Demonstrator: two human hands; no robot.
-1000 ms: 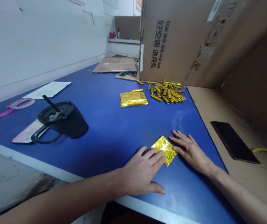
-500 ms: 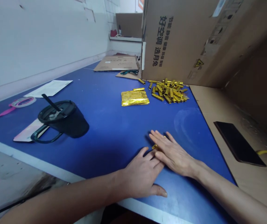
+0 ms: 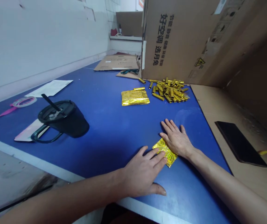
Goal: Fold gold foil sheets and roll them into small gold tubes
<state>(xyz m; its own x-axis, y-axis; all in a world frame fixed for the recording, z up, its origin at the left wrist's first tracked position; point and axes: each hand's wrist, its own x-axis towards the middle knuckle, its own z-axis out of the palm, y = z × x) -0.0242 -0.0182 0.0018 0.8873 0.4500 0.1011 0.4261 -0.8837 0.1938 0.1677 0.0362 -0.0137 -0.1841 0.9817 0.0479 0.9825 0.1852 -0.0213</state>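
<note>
A square sheet of gold foil paper (image 3: 169,158) lies flat on the blue table (image 3: 110,124), partly covered by both hands. My left hand (image 3: 145,174) rests with spread fingers, their tips on the sheet's left side. Over the sheet's upper right edge, my right hand (image 3: 177,140) lies flat, its fingers stretched out past the foil onto the table. Farther back sits a flat stack of gold foil sheets (image 3: 135,98), with one rolled gold tube (image 3: 139,89) just behind it. To its right is a heap of rolled gold tubes (image 3: 170,91).
On the left stands a black lidded mug (image 3: 70,121) with a straw, beside a tape roll (image 3: 26,101) and a white paper (image 3: 50,88). A large cardboard box (image 3: 182,40) rises behind the heap. A dark flat slab (image 3: 239,143) lies on cardboard at the right.
My right hand has slid forward and to the right, off my left fingers, uncovering much of the gold foil sheet. My left hand has barely moved.
</note>
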